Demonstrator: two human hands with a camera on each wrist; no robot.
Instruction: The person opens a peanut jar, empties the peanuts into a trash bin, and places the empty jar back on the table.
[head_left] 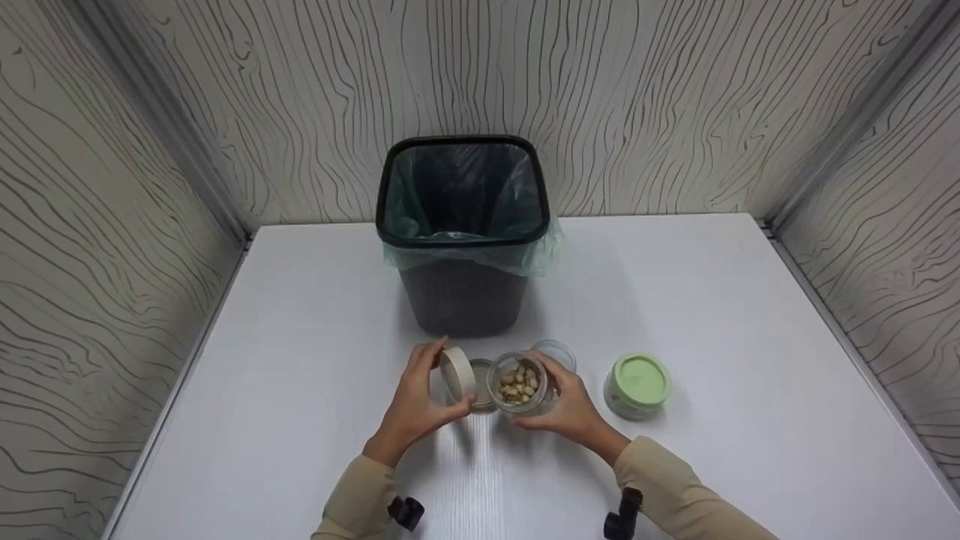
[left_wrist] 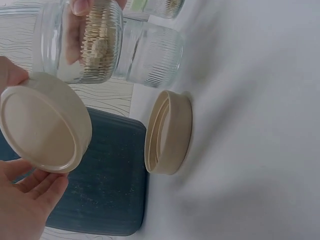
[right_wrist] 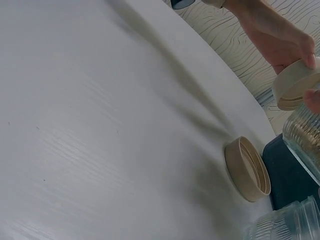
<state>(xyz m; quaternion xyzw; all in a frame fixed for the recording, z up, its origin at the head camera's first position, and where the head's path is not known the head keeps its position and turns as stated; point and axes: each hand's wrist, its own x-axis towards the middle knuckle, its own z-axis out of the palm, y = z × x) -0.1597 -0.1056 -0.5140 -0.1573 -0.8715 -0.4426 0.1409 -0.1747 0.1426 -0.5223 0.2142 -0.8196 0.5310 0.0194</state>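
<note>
A round beige lid (head_left: 459, 373) is held on edge by my left hand (head_left: 411, 409), the thumb at its near side and the fingers at the far side. My right hand (head_left: 570, 409) grips a ribbed glass jar (head_left: 519, 409) from the right. Tan nuts (head_left: 517, 384) show through the jar's uncovered mouth, which tilts toward the head camera. Lid and jar are close together above the table. Below them, a second beige lid (left_wrist: 180, 132) lies on the table, hollow side up. Partly hidden behind my right hand stands another clear jar (head_left: 555, 351), without a lid.
A dark bin (head_left: 469, 300) with a greenish bag stands behind the hands. To the right sits a glass jar with a light green lid (head_left: 641, 381). The white table (head_left: 300, 360) is enclosed by wood-patterned panels (head_left: 315, 112) at the back and both sides.
</note>
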